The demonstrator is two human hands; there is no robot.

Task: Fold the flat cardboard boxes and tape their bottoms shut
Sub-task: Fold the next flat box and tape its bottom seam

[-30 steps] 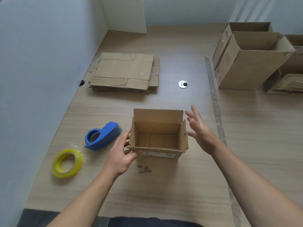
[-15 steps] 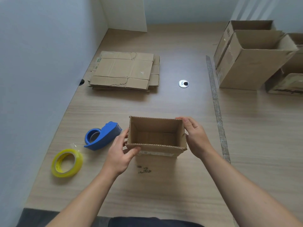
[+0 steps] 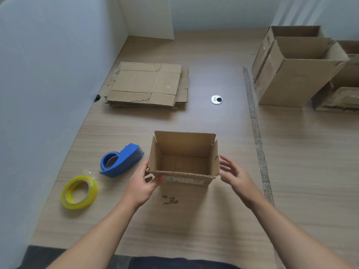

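Head view: the upright box, long axis left-to-right, stands just right of the blue tape dispenser, the left hand gripping the box's near-left corner, the right hand open beside its right wall.

Pale wood-grain counter, light soft and even, with a faint sheen mid-surface. White partition wall along the left edge. White back wall, white panel at the corner. Round metal grommet in the top. Grey seam strip runs front to back, right of centre.

blue tape dispenser, yellow tape roll, brown box
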